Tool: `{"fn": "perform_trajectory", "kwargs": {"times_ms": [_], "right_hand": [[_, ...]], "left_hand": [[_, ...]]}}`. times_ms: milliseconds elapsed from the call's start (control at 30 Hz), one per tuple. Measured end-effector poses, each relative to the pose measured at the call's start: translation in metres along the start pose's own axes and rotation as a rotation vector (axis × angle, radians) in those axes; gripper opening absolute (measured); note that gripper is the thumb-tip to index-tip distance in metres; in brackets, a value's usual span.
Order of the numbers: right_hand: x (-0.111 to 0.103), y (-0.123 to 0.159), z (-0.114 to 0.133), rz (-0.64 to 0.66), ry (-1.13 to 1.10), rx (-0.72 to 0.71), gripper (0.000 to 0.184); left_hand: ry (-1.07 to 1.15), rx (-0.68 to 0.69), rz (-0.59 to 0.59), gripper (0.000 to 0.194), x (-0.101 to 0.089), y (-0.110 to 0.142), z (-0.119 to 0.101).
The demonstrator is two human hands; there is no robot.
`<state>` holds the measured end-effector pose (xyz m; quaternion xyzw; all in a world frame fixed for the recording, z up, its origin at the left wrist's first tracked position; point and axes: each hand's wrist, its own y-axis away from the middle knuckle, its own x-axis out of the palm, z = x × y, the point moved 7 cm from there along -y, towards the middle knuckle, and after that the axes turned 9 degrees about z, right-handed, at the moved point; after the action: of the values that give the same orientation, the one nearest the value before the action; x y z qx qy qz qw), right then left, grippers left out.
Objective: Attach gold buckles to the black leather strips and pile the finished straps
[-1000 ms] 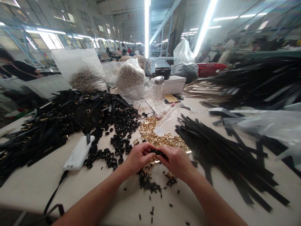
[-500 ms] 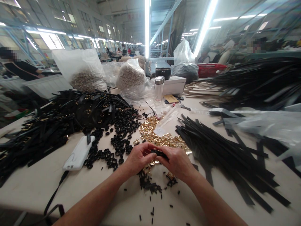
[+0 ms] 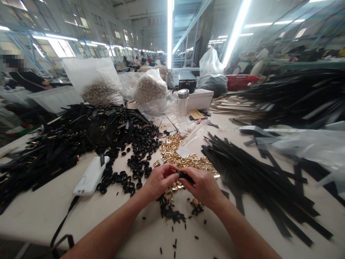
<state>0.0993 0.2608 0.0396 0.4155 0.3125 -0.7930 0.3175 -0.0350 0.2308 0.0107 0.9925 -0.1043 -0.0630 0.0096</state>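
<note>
A short black strip point(image 3: 186, 176) is held between the two hands, above the near edge of a heap of gold buckles point(image 3: 172, 146) on the bench point(image 3: 51, 207). Its left end is pinched between the thumb and forefinger of the left hand point(image 3: 157, 182), whose fingers are curled with only a narrow gap left. The rest of its length is gripped by the fingers of the right hand point(image 3: 203, 187), bent closely over it, so that its full shape is hidden and it cannot be told whether a buckle is joined to it. Because so little of the strip is exposed, a slip could easily be caused by uneven pressure from the fingertips; if dropped, it would probably be lost among the buckles or confused with the small black pieces point(image 3: 172, 214) scattered just below the hands. Buckles could also be pushed about by a low wrist, since the heap is left loose and unboxed. To the left, the black loops point(image 3: 137, 169) are spread close to the buckles, and mixing could be brought about by a sweep of the forearm. The eyeglasses point(image 3: 167, 132), lying open beyond the heap, might be knocked by a long reach, and the black straps point(image 3: 253, 180) at the right could be dragged askew by an elbow.
</note>
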Motion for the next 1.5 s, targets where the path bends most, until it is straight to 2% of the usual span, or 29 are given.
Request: {"fn": "perform_trajectory", "kwargs": {"times_ms": [167,400,767,933,1100,1267,1500], "right_hand": [[-0.001,0.000,-0.001,-0.020,0.005,0.004,0.017],[-0.001,0.000,0.001,-0.025,0.007,0.005,0.017],[0.002,0.001,0.004,-0.017,0.002,-0.026,0.022],[0.004,0.000,0.008,-0.015,0.027,-0.028,0.019],[0.001,-0.002,0.008,-0.013,0.119,0.016,0.012],[-0.006,-0.001,0.005,-0.013,0.201,0.062,0.013],[-0.008,-0.002,0.006,-0.017,0.242,0.082,0.010]], "left_hand": [[-0.024,-0.009,-0.064,0.023,-0.006,-0.001,0.005],[0.149,-0.022,-0.062,0.016,-0.006,-0.003,0.004],[0.188,-0.035,-0.066,0.020,-0.003,-0.005,0.007],[0.154,-0.009,-0.067,0.019,0.000,-0.004,0.011],[0.106,0.019,-0.107,0.016,-0.003,-0.004,0.007],[0.131,0.025,-0.216,0.019,-0.016,-0.004,0.000],[0.152,0.041,-0.226,0.018,-0.017,-0.006,0.002]]}}
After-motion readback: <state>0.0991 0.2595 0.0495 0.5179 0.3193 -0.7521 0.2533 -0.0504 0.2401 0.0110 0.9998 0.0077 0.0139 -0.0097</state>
